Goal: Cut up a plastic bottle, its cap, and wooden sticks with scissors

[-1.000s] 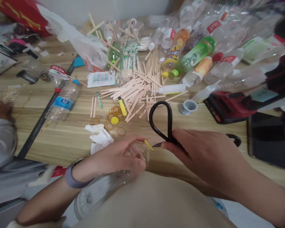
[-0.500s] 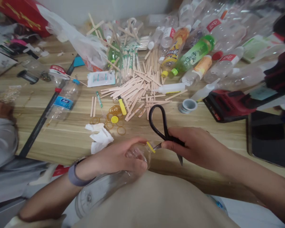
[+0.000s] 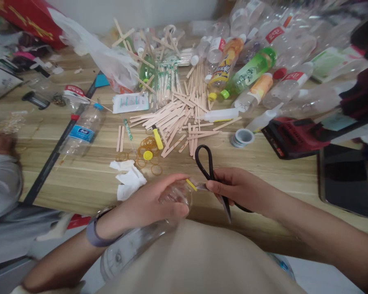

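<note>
Around the upper end of the clear plastic bottle (image 3: 131, 247) curls the left hand (image 3: 153, 206); beside its mouth, the right hand (image 3: 237, 187) pinches spread black-handled scissors (image 3: 225, 206), one tip seemingly touching the yellow neck ring (image 3: 191, 185). Pushed hard, it could skid into the left hand.

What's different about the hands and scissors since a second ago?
The right hand turned the scissors: their loop moved lower in the picture, and a second blade now shows, pointing down. Nothing was picked up or let go. The left hand still holds the clear bottle, with its yellow strip near the other blade.
</note>
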`<act>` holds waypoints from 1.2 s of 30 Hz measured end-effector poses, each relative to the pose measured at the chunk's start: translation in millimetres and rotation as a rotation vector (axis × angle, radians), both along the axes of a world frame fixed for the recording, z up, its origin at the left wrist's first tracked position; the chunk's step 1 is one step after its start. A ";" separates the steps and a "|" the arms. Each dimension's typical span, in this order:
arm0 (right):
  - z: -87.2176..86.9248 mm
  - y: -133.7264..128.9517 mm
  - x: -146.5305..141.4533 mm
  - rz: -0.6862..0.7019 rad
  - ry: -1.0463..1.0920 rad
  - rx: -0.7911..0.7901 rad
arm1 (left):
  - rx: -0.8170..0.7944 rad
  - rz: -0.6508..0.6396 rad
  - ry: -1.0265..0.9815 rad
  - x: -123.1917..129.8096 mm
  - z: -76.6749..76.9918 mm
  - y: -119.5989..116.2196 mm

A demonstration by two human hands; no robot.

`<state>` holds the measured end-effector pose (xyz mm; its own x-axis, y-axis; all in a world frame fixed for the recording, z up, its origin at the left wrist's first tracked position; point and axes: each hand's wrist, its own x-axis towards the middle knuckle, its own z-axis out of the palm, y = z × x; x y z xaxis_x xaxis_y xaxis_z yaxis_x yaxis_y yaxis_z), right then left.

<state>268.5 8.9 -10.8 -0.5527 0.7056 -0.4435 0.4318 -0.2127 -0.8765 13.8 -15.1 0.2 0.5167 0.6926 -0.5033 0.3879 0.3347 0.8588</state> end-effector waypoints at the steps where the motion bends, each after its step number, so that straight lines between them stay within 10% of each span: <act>1: -0.6 -0.9 -0.7 -0.013 0.014 -0.032 | 0.013 0.002 -0.004 -0.4 0.0 -0.9; 12: -0.1 -0.9 3.5 -0.201 0.069 -0.101 | -0.057 0.136 -0.109 -1.2 -2.7 -3.1; 24: -0.7 -41.5 -6.0 -0.102 -0.238 1.135 | 0.039 0.235 -0.060 0.5 4.1 -0.7; 36: 9.7 -53.7 -12.2 0.024 -0.374 1.463 | 0.465 0.178 0.124 8.6 11.0 -18.3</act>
<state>256.3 -44.8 -1.1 -0.5876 0.6297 0.5081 0.6623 0.7351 -0.1450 22.4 -33.5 11.2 0.3257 0.9299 -0.1709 0.4683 -0.0017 0.8836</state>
